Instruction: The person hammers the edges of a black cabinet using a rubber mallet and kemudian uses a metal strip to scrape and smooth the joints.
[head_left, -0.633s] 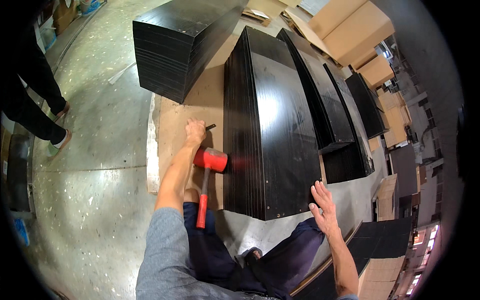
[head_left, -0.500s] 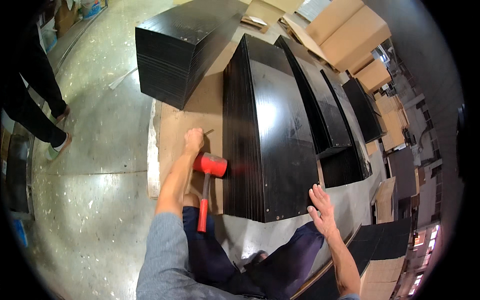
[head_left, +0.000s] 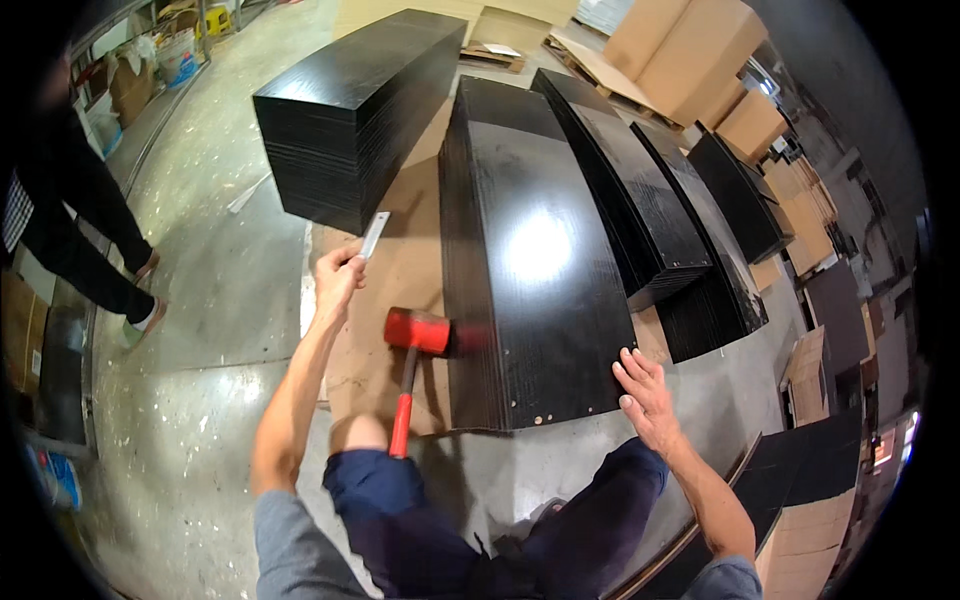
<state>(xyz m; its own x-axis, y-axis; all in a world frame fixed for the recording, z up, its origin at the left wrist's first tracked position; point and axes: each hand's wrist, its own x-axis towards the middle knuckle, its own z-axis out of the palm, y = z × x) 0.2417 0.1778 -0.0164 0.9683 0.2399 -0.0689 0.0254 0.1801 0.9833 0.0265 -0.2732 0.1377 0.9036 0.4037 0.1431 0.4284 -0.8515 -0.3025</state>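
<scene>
My left hand (head_left: 340, 278) is closed round a flat, narrow silvery metal strip (head_left: 375, 235), whose end with a small hole points up and away. It is raised left of a tall stack of black boards (head_left: 545, 270), apart from it. The fingers of my right hand (head_left: 645, 395) are spread and rest against the near right corner of the same stack. Between my left hand and my knees is a red-headed mallet (head_left: 417, 331) with a dark and red handle, beside the stack's left side. Whether its head touches the boards I cannot tell.
Under the stacks lies brown cardboard (head_left: 385, 390). Another black stack (head_left: 350, 120) stands at the far left, and several more black boards (head_left: 640, 200) on the right. Cardboard boxes (head_left: 690, 60) are at the back. A person (head_left: 90, 230) in dark trousers stands at the left.
My left hand has moved left and lifted, so the metal strip now shows plainly, pointing up. My right hand stays at the stack's corner. The view has shifted a little; the mallet has hardly moved.
</scene>
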